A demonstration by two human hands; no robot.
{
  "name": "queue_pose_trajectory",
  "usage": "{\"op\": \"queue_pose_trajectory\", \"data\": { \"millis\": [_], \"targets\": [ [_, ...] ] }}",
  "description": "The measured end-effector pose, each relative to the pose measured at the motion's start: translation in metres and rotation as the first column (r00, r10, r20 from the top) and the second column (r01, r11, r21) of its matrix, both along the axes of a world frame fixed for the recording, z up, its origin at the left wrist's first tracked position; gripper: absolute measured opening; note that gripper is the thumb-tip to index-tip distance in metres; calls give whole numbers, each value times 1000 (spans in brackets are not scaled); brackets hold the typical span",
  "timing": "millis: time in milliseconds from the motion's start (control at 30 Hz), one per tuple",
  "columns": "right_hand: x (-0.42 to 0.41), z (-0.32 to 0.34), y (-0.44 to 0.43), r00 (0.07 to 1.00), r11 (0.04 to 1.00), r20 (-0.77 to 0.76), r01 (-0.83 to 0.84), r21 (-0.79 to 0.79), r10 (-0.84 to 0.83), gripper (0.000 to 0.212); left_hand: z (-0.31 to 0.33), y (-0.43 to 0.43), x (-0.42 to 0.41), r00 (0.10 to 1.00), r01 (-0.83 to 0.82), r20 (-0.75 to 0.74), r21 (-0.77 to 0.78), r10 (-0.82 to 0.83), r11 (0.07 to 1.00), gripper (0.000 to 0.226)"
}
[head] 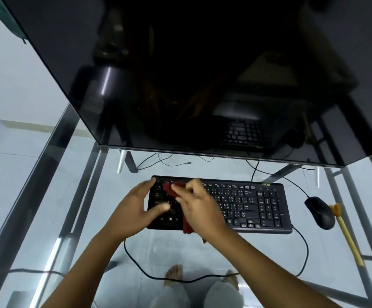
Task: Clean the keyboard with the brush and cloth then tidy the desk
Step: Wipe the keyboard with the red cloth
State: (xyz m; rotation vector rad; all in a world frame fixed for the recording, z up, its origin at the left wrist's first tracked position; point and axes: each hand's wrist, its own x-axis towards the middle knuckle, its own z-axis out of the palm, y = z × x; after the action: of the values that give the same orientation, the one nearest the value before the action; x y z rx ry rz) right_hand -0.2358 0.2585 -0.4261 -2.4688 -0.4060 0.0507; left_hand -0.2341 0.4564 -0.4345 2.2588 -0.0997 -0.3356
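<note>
Right hand [199, 207] grips the cloth [172, 190] on the keyboard [247, 205]; left hand [136, 205], open, steadies it. Brush [346, 234] lies aside; tidying remains.

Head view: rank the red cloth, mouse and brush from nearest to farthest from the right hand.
1. Red cloth, held in the right hand on the keyboard's left part.
2. Mouse, right of the keyboard.
3. Brush, just right of the mouse.

right: mouse [320, 211], brush [346, 236] | left: bare desk [53, 196]
</note>
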Motion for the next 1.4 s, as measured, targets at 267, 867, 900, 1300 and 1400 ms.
{"op": "queue_pose_trajectory", "data": {
  "millis": [267,867,900,1300,1400],
  "targets": [
    [-12,12,-15,986,997,152,57,50,-64,42,52,-65,13,918,-369,-214,-142,335,919,51],
    [-43,77,-241,884,924,-438,291,248,-161,33,109,-234,-2,933,261,271,-62,-235,963,10],
    [-52,85,-264,875,907,-434,344,241,-216,29,112,-251,-3,935,260,266,-70,-233,963,9],
    [-126,106,-473,677,686,-554,687,239,-484,13,61,-461,-35,883,172,-325,-447,-338,878,6],
    [-115,85,-508,622,700,-566,706,108,-541,11,42,-502,-30,888,283,-275,-306,-369,909,12]
  ]
}}
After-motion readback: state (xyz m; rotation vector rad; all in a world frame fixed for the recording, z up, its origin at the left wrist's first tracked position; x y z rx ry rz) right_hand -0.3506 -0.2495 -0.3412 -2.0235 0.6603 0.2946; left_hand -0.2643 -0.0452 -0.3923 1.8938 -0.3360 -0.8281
